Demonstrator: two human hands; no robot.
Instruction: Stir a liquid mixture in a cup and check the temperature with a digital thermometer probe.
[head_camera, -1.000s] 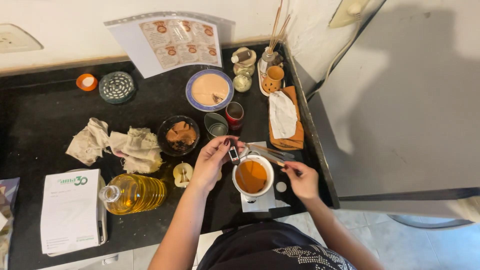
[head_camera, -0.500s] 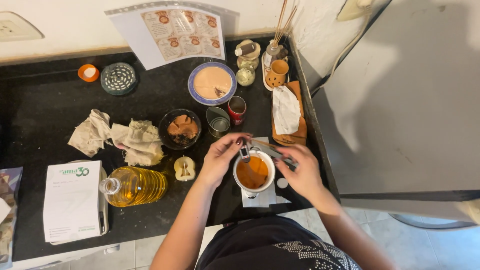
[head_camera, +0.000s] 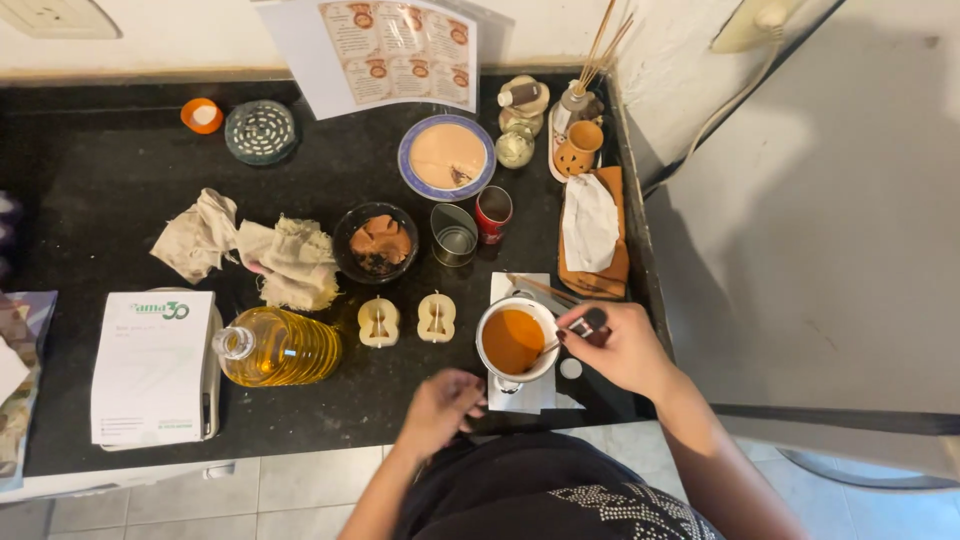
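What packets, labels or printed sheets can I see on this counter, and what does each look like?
White box: front left of the counter, flat rectangular carton, green logo on top.
Printed sheet: propped against the back wall, white, with orange-brown picture panels.
Printed bag: far left edge, only partly in view, multicoloured.
Oil bottle: on its side beside the box, clear plastic, yellow oil, no label visible.

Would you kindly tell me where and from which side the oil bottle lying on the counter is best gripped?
Grip the oil bottle around its yellow body, coming down from above. It lies on its side with the neck toward the white box, so the rounded flank faces up; the narrow neck probably offers a poorer hold. The left hand is nearer.
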